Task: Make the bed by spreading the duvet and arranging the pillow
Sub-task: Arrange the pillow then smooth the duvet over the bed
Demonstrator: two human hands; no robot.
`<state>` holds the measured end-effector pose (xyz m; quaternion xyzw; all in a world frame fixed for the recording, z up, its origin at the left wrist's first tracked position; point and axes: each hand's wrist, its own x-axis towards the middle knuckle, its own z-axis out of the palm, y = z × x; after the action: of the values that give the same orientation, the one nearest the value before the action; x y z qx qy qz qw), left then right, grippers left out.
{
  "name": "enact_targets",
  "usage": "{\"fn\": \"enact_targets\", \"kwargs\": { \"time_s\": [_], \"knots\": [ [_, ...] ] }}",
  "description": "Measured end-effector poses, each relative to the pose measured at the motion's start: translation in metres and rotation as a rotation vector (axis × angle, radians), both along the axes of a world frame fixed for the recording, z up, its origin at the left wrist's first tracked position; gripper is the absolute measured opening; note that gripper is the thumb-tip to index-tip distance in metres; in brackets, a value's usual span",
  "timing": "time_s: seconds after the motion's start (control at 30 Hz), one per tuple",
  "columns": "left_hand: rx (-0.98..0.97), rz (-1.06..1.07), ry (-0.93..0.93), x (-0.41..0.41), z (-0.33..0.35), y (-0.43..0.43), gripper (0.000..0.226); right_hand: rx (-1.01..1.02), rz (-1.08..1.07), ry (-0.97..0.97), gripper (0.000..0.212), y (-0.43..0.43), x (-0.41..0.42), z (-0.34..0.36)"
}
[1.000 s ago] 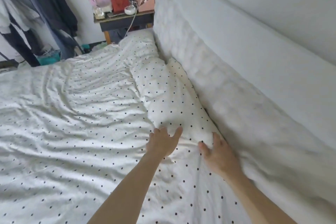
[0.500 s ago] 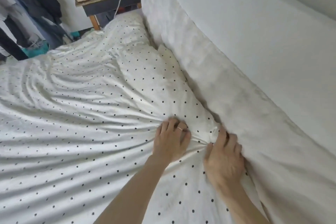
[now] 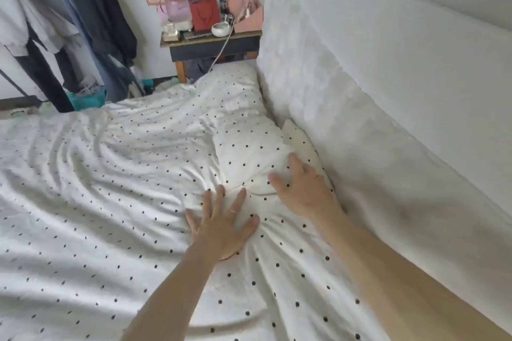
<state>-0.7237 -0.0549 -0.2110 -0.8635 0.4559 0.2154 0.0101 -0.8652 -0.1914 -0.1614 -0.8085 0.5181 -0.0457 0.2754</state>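
Hanging clothes (image 3: 91, 8) at ten o'clock, a cluttered desk (image 3: 210, 43) at twelve, padded headboard (image 3: 346, 119) along three. On the dotted duvet (image 3: 97, 188) the left grip (image 3: 221, 227) lies spread flat; the right grip (image 3: 304, 191), also spread, rests on the pillow (image 3: 249, 152) beside the headboard.

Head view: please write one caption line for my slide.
Left hand presses flat on the dotted duvet; right hand rests on the pillow beside the padded headboard.

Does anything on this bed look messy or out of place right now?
Yes. The dotted duvet is rippled with wavy creases across its left part, and a pale corner of bedding pokes out uncovered beside the headboard.
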Motion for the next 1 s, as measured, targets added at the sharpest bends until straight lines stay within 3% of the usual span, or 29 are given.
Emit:
{"fn": "enact_targets", "kwargs": {
  "time_s": [0.1,0.23,0.3,0.4,0.5,0.63,0.77,0.9,1.0],
  "knots": [
    [0.063,-0.045,-0.013,-0.004,-0.019,-0.006,0.077,0.038,-0.051,-0.063,0.081,-0.027,0.029,-0.002],
    [0.076,-0.034,-0.02,0.007,-0.011,-0.016,0.076,0.048,0.129,0.039,0.07,-0.027,0.049,0.003],
    [-0.124,-0.015,-0.071,-0.002,0.009,-0.02,0.07,-0.125,0.151,0.032,0.068,-0.035,0.047,0.033],
    [-0.481,-0.044,-0.157,-0.016,0.037,-0.038,0.059,-0.328,-0.029,-0.034,0.056,-0.079,0.027,0.078],
    [-0.331,-0.087,-0.135,-0.026,0.024,-0.067,0.059,-0.404,-0.059,0.197,0.054,-0.094,0.003,0.041],
    [-0.158,-0.068,-0.163,-0.034,-0.029,-0.072,0.063,-0.376,0.025,0.337,0.058,-0.078,-0.001,-0.034],
    [-0.143,-0.05,-0.198,-0.025,-0.055,-0.08,0.066,-0.396,-0.02,0.335,0.064,-0.067,0.008,-0.038],
    [-0.109,-0.032,-0.214,-0.023,-0.064,-0.081,0.065,-0.445,0.002,0.151,0.067,0.018,-0.02,-0.031],
    [-0.04,-0.04,-0.234,-0.025,-0.057,-0.082,0.068,-0.436,0.062,0.144,0.064,0.097,-0.068,-0.036]
  ]
}}
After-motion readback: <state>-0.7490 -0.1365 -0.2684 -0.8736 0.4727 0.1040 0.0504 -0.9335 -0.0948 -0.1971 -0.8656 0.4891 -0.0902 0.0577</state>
